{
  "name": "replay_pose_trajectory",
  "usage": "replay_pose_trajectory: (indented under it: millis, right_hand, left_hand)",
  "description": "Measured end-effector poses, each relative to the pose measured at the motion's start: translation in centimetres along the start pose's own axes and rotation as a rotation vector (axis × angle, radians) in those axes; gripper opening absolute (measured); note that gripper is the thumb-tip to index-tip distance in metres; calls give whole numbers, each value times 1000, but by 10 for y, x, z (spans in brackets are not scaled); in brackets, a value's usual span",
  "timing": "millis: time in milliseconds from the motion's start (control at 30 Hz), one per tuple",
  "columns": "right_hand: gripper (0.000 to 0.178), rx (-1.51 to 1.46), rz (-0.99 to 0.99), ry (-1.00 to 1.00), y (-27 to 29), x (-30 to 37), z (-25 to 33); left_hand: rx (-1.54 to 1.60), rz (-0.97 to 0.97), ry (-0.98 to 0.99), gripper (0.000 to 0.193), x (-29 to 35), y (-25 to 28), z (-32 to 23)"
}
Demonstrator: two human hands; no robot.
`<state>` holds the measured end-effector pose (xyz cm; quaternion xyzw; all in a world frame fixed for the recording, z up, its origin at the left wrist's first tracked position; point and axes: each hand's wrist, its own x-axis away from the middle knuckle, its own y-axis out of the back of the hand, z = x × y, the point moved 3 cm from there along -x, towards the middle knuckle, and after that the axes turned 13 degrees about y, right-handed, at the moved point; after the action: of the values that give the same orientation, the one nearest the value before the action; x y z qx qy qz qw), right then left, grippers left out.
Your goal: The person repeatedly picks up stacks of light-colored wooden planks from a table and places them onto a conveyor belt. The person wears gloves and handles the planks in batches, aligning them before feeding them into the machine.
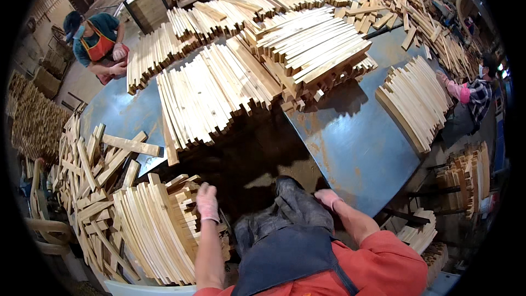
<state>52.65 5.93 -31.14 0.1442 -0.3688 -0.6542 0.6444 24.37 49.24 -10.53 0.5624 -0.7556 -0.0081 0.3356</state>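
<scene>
My left hand (pixel 207 203), in a pale pink glove, is raised beside the ends of a stack of wooden strips (pixel 147 225) at the lower left. Its fingers point away from me, loosely apart, and nothing shows in them. My right hand (pixel 329 199), gloved the same way, is by the near edge of the blue metal table (pixel 356 159) with its fingers stretched to the left. It holds nothing that I can see. Ahead, past a dark gap, lies a wide row of pale wooden strips (pixel 205 96), side by side with uneven near ends.
A higher stack of strips (pixel 312 44) stands right of centre. Loose wood pieces (pixel 96 186) lie jumbled at left, with another heap (pixel 422 16) at far right. One co-worker (pixel 98 44) stands at far left; another (pixel 474 90) touches a strip stack (pixel 416 98) at right.
</scene>
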Motion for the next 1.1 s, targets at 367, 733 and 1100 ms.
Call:
replay_pose_trajectory:
  millis: [367,733,1100]
  right_hand:
    - [12,-1600,-178,-437,118,-169,81]
    - [90,-1827,-960,-716,152,-239,107]
    - [83,-1775,-1122,-625,103,-411,114]
  left_hand:
    - [-526,-235,25,39,-149,79,-72]
    - [-765,-117,-125,41,-263,50,-84]
    - [-554,41,-152,50,-263,10,-181]
